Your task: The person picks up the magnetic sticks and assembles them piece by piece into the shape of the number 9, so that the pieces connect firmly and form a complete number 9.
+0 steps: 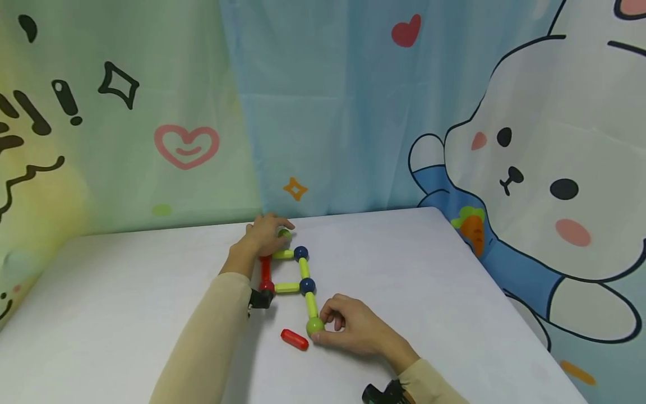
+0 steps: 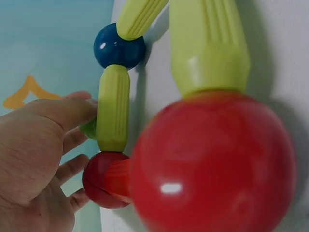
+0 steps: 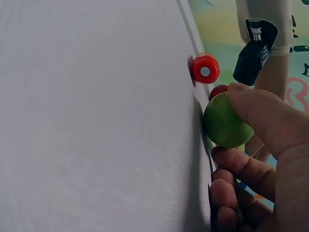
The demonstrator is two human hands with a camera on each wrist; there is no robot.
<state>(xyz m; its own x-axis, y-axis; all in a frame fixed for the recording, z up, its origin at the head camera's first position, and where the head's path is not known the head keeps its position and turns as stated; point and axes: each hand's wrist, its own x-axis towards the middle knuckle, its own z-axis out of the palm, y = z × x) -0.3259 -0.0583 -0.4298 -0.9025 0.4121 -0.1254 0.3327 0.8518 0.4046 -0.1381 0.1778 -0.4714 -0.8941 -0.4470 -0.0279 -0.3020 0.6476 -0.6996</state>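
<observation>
A frame of balls and sticks lies on the white table: yellow-green sticks (image 1: 287,288), a red stick (image 1: 266,270), a near red ball (image 1: 267,288) and two blue balls (image 1: 307,285). At its far left corner, a second red ball (image 2: 104,179) is partly covered in the head view. Beyond it, my left hand (image 1: 266,234) has thumb and fingers round a green ball (image 1: 284,233), mostly hidden. My right hand (image 1: 360,325) pinches another green ball (image 3: 227,121) between thumb and index finger, at the near end of a yellow-green stick (image 1: 312,305).
A loose red stick (image 1: 295,339) lies left of my right hand, a pale round face on its end (image 3: 205,71). The white table (image 1: 429,292) reaches back to a printed curtain (image 1: 328,112). A small black camera (image 1: 260,299) sits on my left wrist.
</observation>
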